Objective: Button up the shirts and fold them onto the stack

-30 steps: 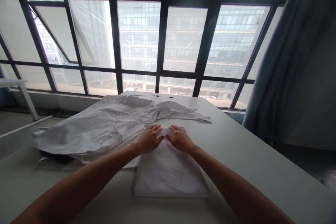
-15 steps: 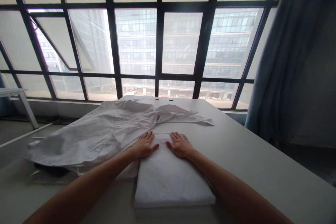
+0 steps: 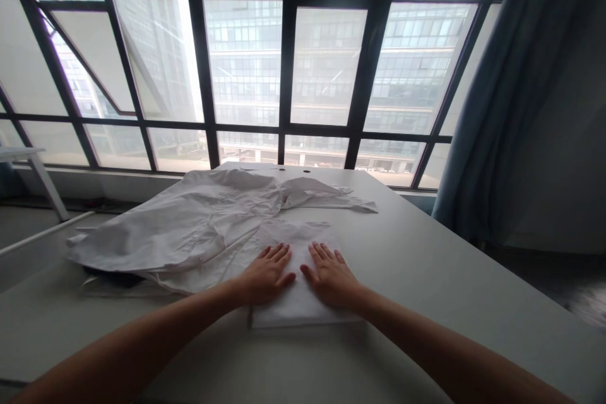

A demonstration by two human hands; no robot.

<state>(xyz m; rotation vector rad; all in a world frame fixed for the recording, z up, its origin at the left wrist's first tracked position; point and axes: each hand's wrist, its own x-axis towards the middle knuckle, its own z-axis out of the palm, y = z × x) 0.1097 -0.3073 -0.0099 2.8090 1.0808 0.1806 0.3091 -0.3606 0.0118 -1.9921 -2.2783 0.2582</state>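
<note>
The left hand [image 3: 267,276] and right hand [image 3: 331,278] lie flat and open, grasping nothing, palms down on a folded white cloth [image 3: 298,243], which they partly hide. Beyond the left hand, a crumpled white shirt [image 3: 189,227] spreads across the white table [image 3: 426,278]. A dark object [image 3: 111,279] under the shirt's edge is too shadowed to identify.
</note>
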